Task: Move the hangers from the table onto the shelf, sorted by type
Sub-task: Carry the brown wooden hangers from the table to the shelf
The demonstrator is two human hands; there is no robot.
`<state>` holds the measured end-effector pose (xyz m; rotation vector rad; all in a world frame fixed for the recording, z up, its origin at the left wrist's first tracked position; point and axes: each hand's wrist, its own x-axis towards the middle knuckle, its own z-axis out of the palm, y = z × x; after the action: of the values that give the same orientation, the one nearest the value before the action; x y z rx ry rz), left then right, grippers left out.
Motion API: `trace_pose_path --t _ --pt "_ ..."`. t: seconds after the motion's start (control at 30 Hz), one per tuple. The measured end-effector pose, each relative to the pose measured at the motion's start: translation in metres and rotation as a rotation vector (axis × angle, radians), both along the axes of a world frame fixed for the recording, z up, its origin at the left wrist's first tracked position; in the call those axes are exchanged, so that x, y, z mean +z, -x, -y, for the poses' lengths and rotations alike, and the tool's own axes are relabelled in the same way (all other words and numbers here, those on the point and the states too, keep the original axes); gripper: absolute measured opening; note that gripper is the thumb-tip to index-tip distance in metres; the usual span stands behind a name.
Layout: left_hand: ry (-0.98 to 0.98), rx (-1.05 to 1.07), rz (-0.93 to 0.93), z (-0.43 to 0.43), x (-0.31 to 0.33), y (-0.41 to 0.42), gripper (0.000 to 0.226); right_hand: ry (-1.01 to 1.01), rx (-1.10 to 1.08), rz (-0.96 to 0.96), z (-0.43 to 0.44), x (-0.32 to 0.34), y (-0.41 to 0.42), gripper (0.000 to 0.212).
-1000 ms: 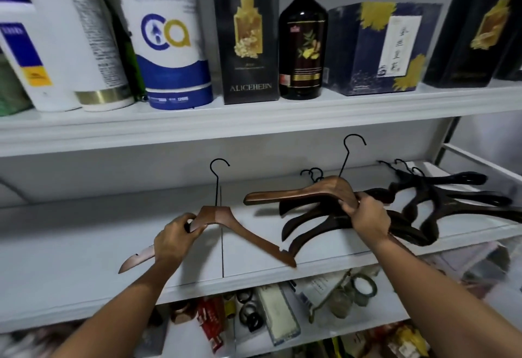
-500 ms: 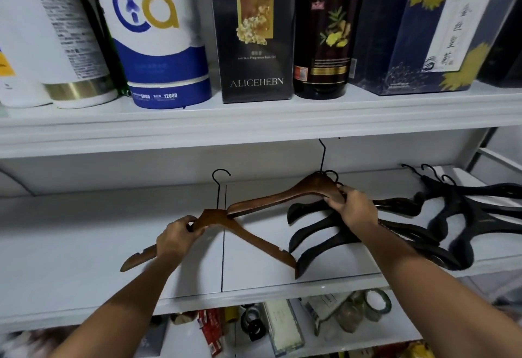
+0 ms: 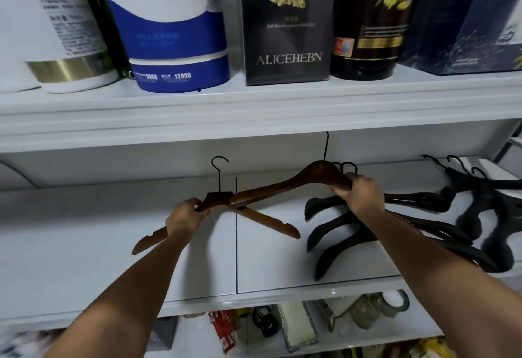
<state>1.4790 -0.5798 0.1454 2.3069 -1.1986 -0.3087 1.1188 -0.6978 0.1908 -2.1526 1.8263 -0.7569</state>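
Note:
Two brown wooden hangers are over the white middle shelf (image 3: 84,244). My left hand (image 3: 185,216) grips the thin notched brown hanger (image 3: 271,221) near its centre, its hook pointing up. My right hand (image 3: 358,194) grips the thicker brown hanger (image 3: 288,184) by its right arm; its left arm crosses over the thin one. Several black hangers (image 3: 339,233) lie in a stack under my right forearm. A second group of black hangers (image 3: 485,205) lies further right.
The upper shelf (image 3: 254,109) carries white and blue canisters (image 3: 169,27), a black ALICEHEBN box (image 3: 285,33), a dark bottle (image 3: 370,24) and a navy box (image 3: 466,19). A lower shelf holds tape rolls (image 3: 395,302) and small packets.
The thick brown hanger in my right hand has shifted left and now overlaps the thin one in my left hand. The camera has moved closer to the shelf.

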Motion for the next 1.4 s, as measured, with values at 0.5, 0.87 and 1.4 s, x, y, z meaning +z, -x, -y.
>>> trace_pose_path --t 0.5,0.87,1.4 --pt "-0.024 -0.196 -0.201 0.066 -0.041 -0.013 0.026 -0.116 -0.038 -0.069 -0.014 -0.014 -0.026 0.040" --pt "0.074 -0.271 -0.332 0.066 -0.022 -0.020 0.025 -0.113 0.058 -0.138 -0.036 -0.018 -0.084 0.029" --pt "-0.331 -0.511 0.247 -0.002 -0.029 -0.025 0.057 -0.307 0.150 -0.167 -0.064 -0.071 -0.186 0.043"
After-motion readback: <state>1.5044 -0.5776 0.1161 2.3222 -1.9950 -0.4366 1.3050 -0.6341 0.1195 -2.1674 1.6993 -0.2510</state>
